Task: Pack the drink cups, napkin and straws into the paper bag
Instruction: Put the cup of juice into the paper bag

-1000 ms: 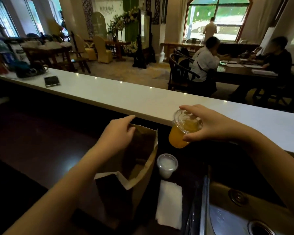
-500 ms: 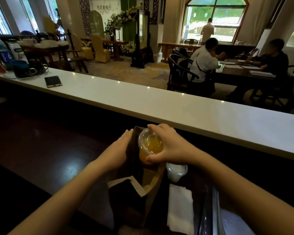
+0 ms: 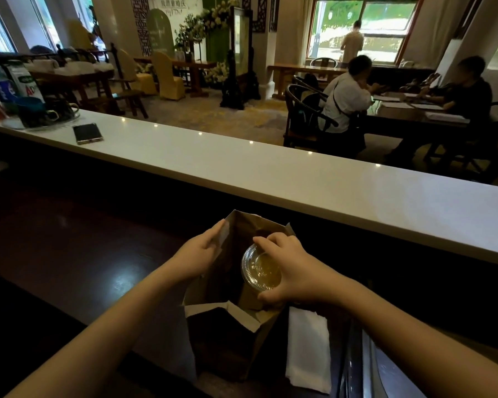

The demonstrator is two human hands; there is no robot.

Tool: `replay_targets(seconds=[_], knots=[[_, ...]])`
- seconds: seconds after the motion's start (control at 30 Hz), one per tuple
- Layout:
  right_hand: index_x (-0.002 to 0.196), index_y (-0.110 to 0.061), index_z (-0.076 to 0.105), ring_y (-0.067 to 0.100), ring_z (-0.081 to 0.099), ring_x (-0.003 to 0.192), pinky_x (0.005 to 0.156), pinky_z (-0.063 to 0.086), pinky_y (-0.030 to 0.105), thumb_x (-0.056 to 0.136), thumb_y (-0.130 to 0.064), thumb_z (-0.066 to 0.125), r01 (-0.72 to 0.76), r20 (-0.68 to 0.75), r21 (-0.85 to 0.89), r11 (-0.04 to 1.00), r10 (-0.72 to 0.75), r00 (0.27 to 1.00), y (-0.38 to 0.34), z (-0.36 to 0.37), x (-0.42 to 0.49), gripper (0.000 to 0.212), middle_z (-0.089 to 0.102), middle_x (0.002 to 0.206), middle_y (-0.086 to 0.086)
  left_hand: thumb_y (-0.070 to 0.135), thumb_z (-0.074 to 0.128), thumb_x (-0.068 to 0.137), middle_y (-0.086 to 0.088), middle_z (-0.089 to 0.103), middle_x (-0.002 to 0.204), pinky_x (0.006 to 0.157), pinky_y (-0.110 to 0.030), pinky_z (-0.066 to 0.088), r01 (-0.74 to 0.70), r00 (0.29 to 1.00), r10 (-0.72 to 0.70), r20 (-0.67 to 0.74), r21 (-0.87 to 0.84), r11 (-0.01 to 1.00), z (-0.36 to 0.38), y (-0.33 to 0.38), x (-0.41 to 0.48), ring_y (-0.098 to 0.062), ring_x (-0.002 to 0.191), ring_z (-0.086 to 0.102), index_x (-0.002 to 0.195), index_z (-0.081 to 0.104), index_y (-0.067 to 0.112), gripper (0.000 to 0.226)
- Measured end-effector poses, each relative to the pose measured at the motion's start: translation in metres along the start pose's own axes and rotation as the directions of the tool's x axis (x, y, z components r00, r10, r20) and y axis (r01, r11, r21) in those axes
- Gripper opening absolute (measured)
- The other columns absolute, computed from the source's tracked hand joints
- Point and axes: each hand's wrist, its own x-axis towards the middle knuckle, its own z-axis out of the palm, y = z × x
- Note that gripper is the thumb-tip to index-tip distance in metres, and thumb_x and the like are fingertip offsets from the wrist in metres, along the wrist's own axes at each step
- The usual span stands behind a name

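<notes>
One napkin lies just beside the paper bag.

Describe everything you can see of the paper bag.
The paper bag is brown, with creased walls and a folded near rim, standing upright and open on the dark counter. The left hand holds its left rim; the right hand holds a lidded drink cup of amber liquid in its mouth. A white napkin lies beside it on the right; whether they touch is unclear.
</notes>
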Motion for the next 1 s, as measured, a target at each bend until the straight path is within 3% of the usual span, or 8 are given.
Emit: replay_targets(seconds=[0.07,0.17,0.23,0.43,0.57,0.63,0.77,1.0], knots=[[0.148,-0.023,0.011,0.019,0.021,0.133,0.107,0.035,0.029,0.073,-0.041,0.073,0.004,0.021,-0.029,1.000,-0.003,1.000,0.004,-0.002,-0.003,0.099,0.023,0.146,0.001,0.008,0.031,0.096,-0.013,0.040,0.143,0.061,-0.008,0.038,0.006,0.999,-0.007,-0.042,-0.018,1.000,0.001,0.005,-0.006,-0.003,0.091,0.048,0.142,0.019,0.029,0.052],[0.148,-0.024,0.010,0.019,0.021,0.131,0.104,0.034,0.027,0.073,-0.041,0.072,-0.006,0.027,-0.081,0.997,0.008,1.000,0.013,-0.010,-0.008,0.099,0.023,0.146,0.002,0.004,0.030,0.094,-0.012,0.037,0.145,0.077,-0.013,0.036,0.032,0.995,-0.036,-0.098,-0.036,0.999,0.007,0.011,-0.018,-0.022,0.119,0.045,0.142,0.020,0.027,0.054],[0.148,-0.025,0.010,0.019,0.022,0.130,0.102,0.034,0.025,0.073,-0.042,0.072,-0.020,0.035,-0.102,0.995,0.024,0.999,0.020,-0.016,-0.012,0.099,0.023,0.145,0.002,0.002,0.032,0.093,-0.012,0.038,0.144,0.078,-0.018,0.039,0.047,0.990,-0.058,-0.130,-0.083,0.995,0.016,0.016,-0.028,-0.026,0.120,0.045,0.142,0.021,0.030,0.056],[0.147,-0.023,0.011,0.022,0.024,0.129,0.101,0.037,0.030,0.072,-0.041,0.072,0.013,0.121,-0.213,0.977,0.013,0.993,0.018,-0.004,-0.017,0.098,0.025,0.143,0.004,0.001,0.032,0.092,-0.003,0.045,0.138,0.062,0.005,0.035,-0.008,0.990,-0.024,-0.141,-0.218,0.976,0.057,0.022,-0.054,0.008,0.091,0.045,0.140,0.024,0.034,0.058],[0.145,-0.018,0.021,0.029,0.029,0.126,0.101,0.039,0.037,0.073,-0.035,0.072,0.018,0.228,-0.282,0.959,0.048,0.973,0.000,0.016,0.002,0.090,0.030,0.141,0.010,0.011,0.033,0.095,0.008,0.024,0.152,0.082,-0.002,0.031,-0.046,0.995,0.013,-0.104,-0.323,0.945,0.065,0.020,-0.058,-0.001,0.127,0.032,0.137,0.018,0.046,0.057],[0.143,-0.016,0.024,0.032,0.030,0.126,0.102,0.040,0.040,0.074,-0.032,0.073,-0.011,0.268,-0.315,0.949,0.099,0.958,-0.009,0.028,0.013,0.087,0.030,0.140,0.013,0.018,0.034,0.096,0.012,0.010,0.154,0.085,0.001,0.024,-0.077,0.995,0.057,-0.083,-0.269,0.960,0.062,0.018,-0.060,0.004,0.127,0.015,0.132,0.007,0.052,0.056],[0.144,-0.013,0.021,0.037,0.027,0.129,0.104,0.038,0.045,0.074,-0.031,0.074,-0.055,0.299,-0.345,0.937,0.166,0.940,-0.016,0.051,0.023,0.090,0.025,0.143,0.017,0.029,0.038,0.095,0.016,-0.005,0.153,0.104,-0.021,0.012,-0.114,0.993,0.107,-0.055,-0.152,0.982,0.052,0.007,-0.063,0.006,0.129,0.002,0.125,-0.011,0.051,0.062],[0.145,-0.014,0.016,0.038,0.025,0.131,0.106,0.037,0.048,0.073,-0.034,0.075,-0.074,0.315,-0.326,0.943,0.182,0.932,0.002,0.075,0.011,0.095,0.022,0.145,0.017,0.034,0.043,0.092,0.019,-0.016,0.148,0.117,-0.038,0.010,-0.173,0.983,0.178,-0.033,0.123,0.977,0.040,-0.003,-0.074,-0.002,0.139,-0.011,0.132,-0.013,0.038,0.069]])
